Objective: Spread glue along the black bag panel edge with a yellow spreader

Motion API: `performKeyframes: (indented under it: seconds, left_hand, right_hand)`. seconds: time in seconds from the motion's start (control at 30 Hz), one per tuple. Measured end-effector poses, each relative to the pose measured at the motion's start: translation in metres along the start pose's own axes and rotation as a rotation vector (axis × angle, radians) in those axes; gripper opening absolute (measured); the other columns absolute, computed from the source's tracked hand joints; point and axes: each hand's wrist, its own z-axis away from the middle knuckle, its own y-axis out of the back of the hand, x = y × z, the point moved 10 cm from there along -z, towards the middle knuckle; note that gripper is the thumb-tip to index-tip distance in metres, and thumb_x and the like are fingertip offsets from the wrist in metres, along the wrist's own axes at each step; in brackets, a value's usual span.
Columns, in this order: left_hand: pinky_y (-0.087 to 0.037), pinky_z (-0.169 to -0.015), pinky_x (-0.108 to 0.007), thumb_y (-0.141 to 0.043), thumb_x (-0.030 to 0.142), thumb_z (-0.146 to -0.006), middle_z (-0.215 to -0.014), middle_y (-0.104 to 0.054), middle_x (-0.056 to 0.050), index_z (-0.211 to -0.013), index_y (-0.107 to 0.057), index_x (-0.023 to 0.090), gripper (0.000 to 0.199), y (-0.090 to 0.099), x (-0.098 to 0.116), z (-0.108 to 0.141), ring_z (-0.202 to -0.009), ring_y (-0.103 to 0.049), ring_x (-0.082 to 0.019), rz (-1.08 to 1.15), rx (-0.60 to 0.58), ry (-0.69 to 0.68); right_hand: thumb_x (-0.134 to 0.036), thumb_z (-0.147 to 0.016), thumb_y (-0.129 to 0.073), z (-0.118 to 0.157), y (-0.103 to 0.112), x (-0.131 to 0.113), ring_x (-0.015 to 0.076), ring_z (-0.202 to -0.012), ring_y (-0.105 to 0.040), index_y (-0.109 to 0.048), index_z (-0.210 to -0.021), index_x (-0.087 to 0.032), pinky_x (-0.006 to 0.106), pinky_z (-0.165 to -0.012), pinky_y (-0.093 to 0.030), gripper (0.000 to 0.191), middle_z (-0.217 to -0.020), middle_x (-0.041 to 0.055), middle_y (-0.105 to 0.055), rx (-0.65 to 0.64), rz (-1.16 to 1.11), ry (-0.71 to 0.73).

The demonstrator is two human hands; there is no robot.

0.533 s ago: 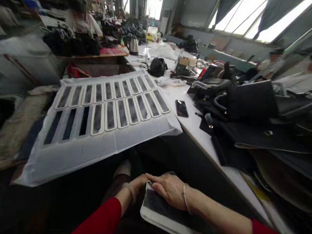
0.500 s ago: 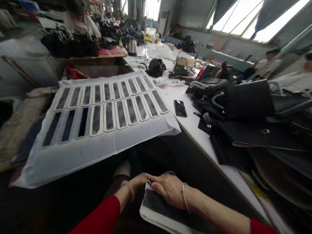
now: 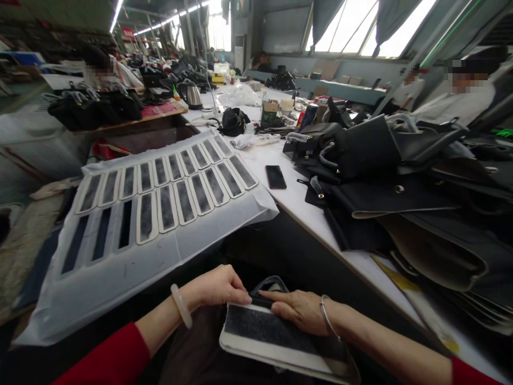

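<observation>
A flat panel point(image 3: 260, 326) with a pale border and a dark middle lies over my lap, on what looks like a black bag. Beyond its far edge shows a dark handle loop point(image 3: 276, 279). My left hand point(image 3: 218, 286) is closed at the panel's upper left edge, thumb and fingers pinching there. Across the upper right of the panel rests my right hand point(image 3: 298, 311), its forefinger stretched along the far edge toward my left hand. The underside of the panel is hidden.
On a white sheet point(image 3: 160, 267) to the left lie several similar panels point(image 3: 186, 200) in two rows. A white table point(image 3: 298, 206) to the right bears a phone point(image 3: 276, 177) and a heap of black bags point(image 3: 360, 155). Several people sit farther off.
My left hand has drawn apart to the left from my right hand, uncovering the panel's corner. My right hand has shifted slightly right. The view has tilted up and turned right.
</observation>
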Motion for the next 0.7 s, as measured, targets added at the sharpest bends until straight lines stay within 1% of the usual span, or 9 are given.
performKeyframes:
  seconds: [0.2, 0.27, 0.33, 0.43, 0.5, 0.6, 0.7]
  left_hand:
    - [-0.032, -0.048, -0.023, -0.063, 0.037, -0.065, -0.055, -0.055, 0.003, -0.075, -0.079, 0.017, 0.027, -0.007, -0.002, -0.012, -0.051, -0.042, -0.012, -0.067, -0.143, 0.082]
    - [-0.031, -0.049, -0.023, -0.063, 0.036, -0.066, -0.054, -0.054, 0.004, -0.074, -0.078, 0.018, 0.025, -0.007, 0.000, -0.014, -0.052, -0.042, -0.011, -0.103, -0.157, 0.083]
    - [-0.030, -0.051, -0.023, -0.064, 0.037, -0.067, -0.052, -0.051, 0.005, -0.069, -0.076, 0.018, 0.022, -0.006, 0.004, -0.017, -0.053, -0.041, -0.011, -0.149, -0.150, 0.060]
    - [-0.027, -0.051, -0.024, -0.064, 0.038, -0.070, -0.047, -0.041, 0.006, -0.057, -0.069, 0.018, 0.024, -0.007, 0.010, -0.021, -0.051, -0.036, -0.010, -0.215, -0.144, 0.021]
    - [-0.024, -0.050, -0.025, -0.063, 0.040, -0.071, -0.045, -0.035, 0.007, -0.051, -0.062, 0.018, 0.029, -0.008, 0.013, -0.022, -0.049, -0.033, -0.010, -0.255, -0.139, 0.010]
    - [-0.021, -0.047, -0.027, -0.064, 0.042, -0.071, -0.044, -0.029, 0.007, -0.046, -0.053, 0.019, 0.036, -0.010, 0.016, -0.024, -0.047, -0.029, -0.010, -0.312, -0.116, 0.011]
    - [-0.018, -0.045, -0.028, -0.064, 0.045, -0.070, -0.043, -0.027, 0.006, -0.044, -0.052, 0.019, 0.038, -0.011, 0.018, -0.026, -0.046, -0.029, -0.010, -0.358, -0.091, 0.017]
  right_hand:
    - [-0.060, -0.096, -0.035, 0.038, 0.007, 0.043, 0.0370, -0.120, -0.059, -0.043, -0.144, -0.040, 0.052, -0.096, -0.047, 0.053, -0.135, 0.0081, -0.060, -0.028, -0.046, -0.067]
    - [-0.059, -0.096, -0.037, 0.046, 0.010, 0.053, 0.0381, -0.116, -0.061, -0.044, -0.144, -0.039, 0.052, -0.093, -0.048, 0.052, -0.129, 0.0097, -0.065, -0.025, -0.058, -0.091]
    - [-0.058, -0.096, -0.037, 0.048, 0.012, 0.056, 0.0399, -0.112, -0.063, -0.046, -0.143, -0.036, 0.053, -0.091, -0.049, 0.053, -0.124, 0.0118, -0.068, -0.019, -0.051, -0.104]
    - [-0.058, -0.096, -0.036, 0.041, 0.012, 0.050, 0.0404, -0.113, -0.062, -0.047, -0.143, -0.036, 0.054, -0.091, -0.049, 0.053, -0.127, 0.0120, -0.066, -0.026, -0.028, -0.108]
    - [-0.058, -0.096, -0.035, 0.033, 0.011, 0.042, 0.0398, -0.116, -0.061, -0.046, -0.143, -0.036, 0.054, -0.092, -0.049, 0.053, -0.131, 0.0115, -0.063, -0.033, -0.016, -0.099]
    - [-0.058, -0.096, -0.036, 0.019, 0.012, 0.026, 0.0387, -0.117, -0.060, -0.044, -0.144, -0.038, 0.054, -0.093, -0.049, 0.052, -0.132, 0.0107, -0.063, -0.020, 0.023, -0.077]
    - [-0.058, -0.096, -0.038, 0.004, 0.011, 0.012, 0.0379, -0.119, -0.059, -0.043, -0.144, -0.041, 0.053, -0.094, -0.049, 0.051, -0.133, 0.0095, -0.062, 0.001, 0.047, -0.067]
